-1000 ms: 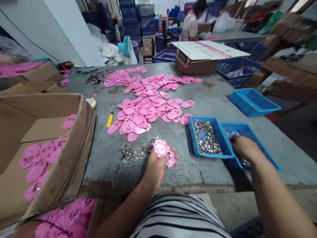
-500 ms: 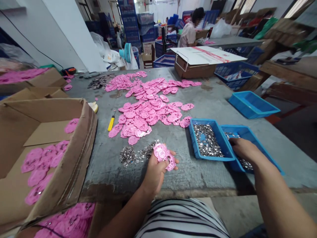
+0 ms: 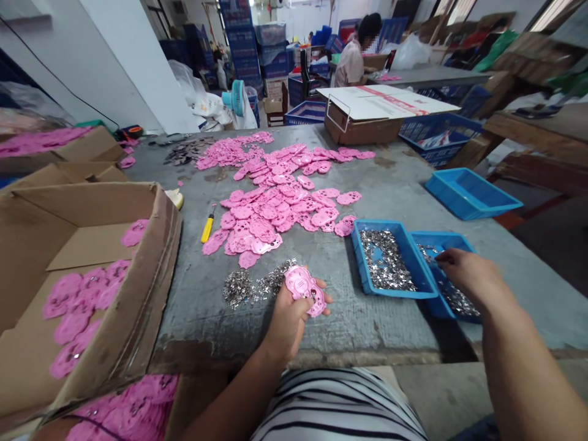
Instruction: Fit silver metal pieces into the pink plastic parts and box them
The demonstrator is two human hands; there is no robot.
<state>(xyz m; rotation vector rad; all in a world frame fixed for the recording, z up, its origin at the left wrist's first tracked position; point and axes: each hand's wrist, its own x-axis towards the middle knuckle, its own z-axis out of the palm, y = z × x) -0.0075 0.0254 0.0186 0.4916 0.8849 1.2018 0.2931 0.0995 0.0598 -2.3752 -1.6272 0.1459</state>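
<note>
A pink moulded plastic piece [image 3: 301, 283] rests in my left hand [image 3: 289, 318], the thumb pressed over its lower part. Above the right blue tray [image 3: 498, 283], my right hand [image 3: 468, 272] has its fingers pinched together; whatever they hold is too small to make out. Small shiny metal parts [image 3: 459, 300] lie in that tray under the hand. The left blue tray [image 3: 425, 282] beside it holds more metal bits. Just behind my left hand, two little heaps of metal parts [image 3: 237, 288] sit on the table.
A large pile of pink pieces [image 3: 275, 208] spreads over the table [image 3: 390, 184]. A yellow-handled screwdriver [image 3: 207, 228] lies left of it. At left stands a cardboard box [image 3: 156, 245] with pink pieces inside. Another blue tray [image 3: 473, 196] is at right. A person [image 3: 351, 61] sits farther back.
My right hand has lifted a little out of the right tray and shifted slightly right, its fingers pinched. My left hand and the pink piece stay in place.
</note>
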